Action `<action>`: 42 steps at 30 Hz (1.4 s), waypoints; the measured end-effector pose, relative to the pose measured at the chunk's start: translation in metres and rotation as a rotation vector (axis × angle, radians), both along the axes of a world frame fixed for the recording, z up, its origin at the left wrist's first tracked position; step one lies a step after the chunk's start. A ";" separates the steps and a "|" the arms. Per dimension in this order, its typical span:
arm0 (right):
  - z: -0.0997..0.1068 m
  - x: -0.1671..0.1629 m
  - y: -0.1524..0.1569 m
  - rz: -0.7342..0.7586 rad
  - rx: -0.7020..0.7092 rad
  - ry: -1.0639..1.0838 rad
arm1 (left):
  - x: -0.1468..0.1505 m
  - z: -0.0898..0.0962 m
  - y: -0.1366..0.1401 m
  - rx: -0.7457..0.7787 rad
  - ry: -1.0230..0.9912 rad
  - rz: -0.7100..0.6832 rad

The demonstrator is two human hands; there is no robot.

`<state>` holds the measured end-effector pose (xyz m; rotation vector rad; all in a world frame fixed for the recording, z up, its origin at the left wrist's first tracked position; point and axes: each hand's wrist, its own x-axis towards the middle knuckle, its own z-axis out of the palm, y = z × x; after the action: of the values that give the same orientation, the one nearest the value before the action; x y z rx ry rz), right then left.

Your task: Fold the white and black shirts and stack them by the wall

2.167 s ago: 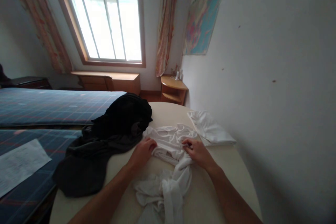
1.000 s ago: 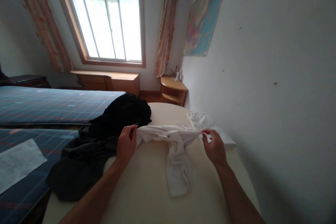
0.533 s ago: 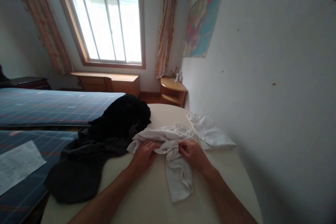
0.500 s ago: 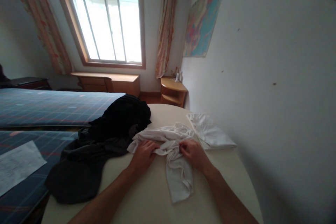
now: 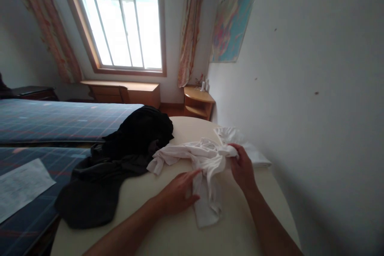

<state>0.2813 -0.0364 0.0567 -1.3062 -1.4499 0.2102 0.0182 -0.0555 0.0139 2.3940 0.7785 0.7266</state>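
Observation:
A crumpled, soft white garment point(image 5: 192, 152) lies across the round cream table point(image 5: 156, 232), one long narrow part of it stretching toward me. On its right side, my right hand point(image 5: 242, 168) is closed on a bunched piece, lifting it slightly. My left hand point(image 5: 180, 194) is at the near side, thumb and fingers spread apart, fingertips touching the cloth beside the narrow part. Behind my right hand, a folded white shirt point(image 5: 255, 154) sits at the table's right edge, partly covered by that hand and the garment.
A heap of black and dark grey clothes point(image 5: 141, 132) covers the table's left side. Beyond it is a bed with a blue plaid cover point(image 5: 60, 122), and a paper sheet point(image 5: 24, 188) lies at left. The white wall point(image 5: 315, 148) rises close on the right.
My right hand has moved right and up, pulling part of the white garment with it. My left hand has let go of the garment's left part and shifted right and nearer me, its fingers spreading.

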 end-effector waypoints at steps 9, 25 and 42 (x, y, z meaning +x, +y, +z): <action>-0.011 0.040 0.016 -0.348 0.075 0.133 | -0.016 0.025 0.006 0.233 0.347 0.257; 0.002 -0.010 -0.012 0.461 -0.297 -0.404 | -0.016 0.020 -0.017 0.148 0.333 0.148; 0.030 -0.011 -0.032 0.721 -0.706 -0.251 | -0.038 0.070 -0.002 -0.444 0.174 0.055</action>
<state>0.2701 -0.0687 0.0866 -1.3107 -2.1350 1.1503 -0.0202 -0.0579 0.0837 2.0525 0.9664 0.3220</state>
